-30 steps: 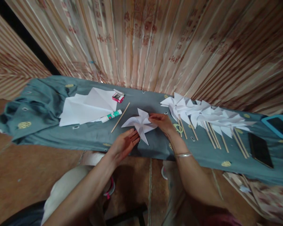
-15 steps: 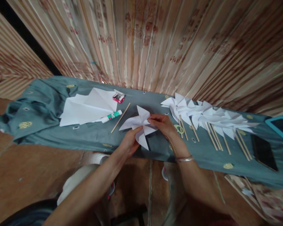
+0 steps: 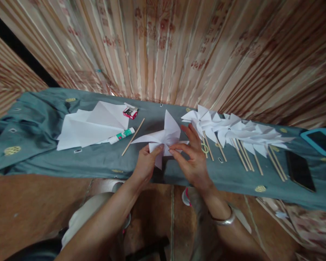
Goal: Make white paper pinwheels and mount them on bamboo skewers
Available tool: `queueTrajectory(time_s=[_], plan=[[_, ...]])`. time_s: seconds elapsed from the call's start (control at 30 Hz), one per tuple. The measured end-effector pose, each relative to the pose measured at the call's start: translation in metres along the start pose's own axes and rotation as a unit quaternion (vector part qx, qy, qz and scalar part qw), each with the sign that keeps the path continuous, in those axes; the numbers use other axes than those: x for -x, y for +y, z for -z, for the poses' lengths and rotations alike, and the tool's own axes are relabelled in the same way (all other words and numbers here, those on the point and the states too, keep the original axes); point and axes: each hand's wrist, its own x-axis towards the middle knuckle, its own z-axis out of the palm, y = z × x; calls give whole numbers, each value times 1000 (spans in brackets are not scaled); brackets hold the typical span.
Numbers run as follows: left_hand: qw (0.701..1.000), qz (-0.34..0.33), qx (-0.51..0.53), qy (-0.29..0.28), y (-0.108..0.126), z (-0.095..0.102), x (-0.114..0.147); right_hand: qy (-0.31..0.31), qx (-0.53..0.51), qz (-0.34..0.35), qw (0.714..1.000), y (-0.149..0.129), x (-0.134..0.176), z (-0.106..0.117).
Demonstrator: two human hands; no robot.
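Observation:
A white paper pinwheel (image 3: 171,127) is held up over the cloth-covered table, its blades tilted. My left hand (image 3: 147,161) grips it from the near left, thumb on the paper close to the centre. With thumb and index finger pinched at a lower blade, my right hand (image 3: 192,156) holds its other fingers raised; whether a pin is in that pinch is too small to tell. Left of the pinwheel a wooden stick (image 3: 133,136) lies slantwise. Beyond it are a glue stick (image 3: 122,135) and an open red-and-white box (image 3: 130,111) of small dark items.
White paper sheets (image 3: 89,125) lie at left on the grey-green cloth (image 3: 97,165). Overlapping finished pinwheels (image 3: 233,130) on sticks fill the right side, with green-handled scissors (image 3: 204,146) beside them. A black phone (image 3: 300,170) and a blue-framed device (image 3: 320,140) lie at far right. A curtain (image 3: 152,54) hangs behind.
The pinwheel has been tilted up and turned. My right hand has shifted from its centre to a lower blade and lifted its outer fingers. The view has moved slightly.

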Motion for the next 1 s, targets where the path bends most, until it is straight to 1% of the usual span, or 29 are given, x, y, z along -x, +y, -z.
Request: queueTrajectory(time_s=[0.17, 0.33, 0.53, 0.73, 0.9, 1.0], plan=[[1000, -5, -23, -5, -2, -3, 2, 5, 38, 13, 999, 4, -3, -1], [998, -11, -64, -15, 2, -5, 6, -3, 32, 12, 999, 7, -6, 0], [996, -16, -80, -18, 5, -4, 8, -12, 41, 11, 999, 12, -6, -4], [996, -16, -90, -17, 5, -1, 9, -19, 58, 26, 998, 15, -6, -7], [995, -14, -94, -15, 7, 0, 10, -31, 47, 18, 998, 15, -7, -8], [995, -10, -95, -15, 7, 0, 10, -26, 45, 20, 998, 16, -7, -8]])
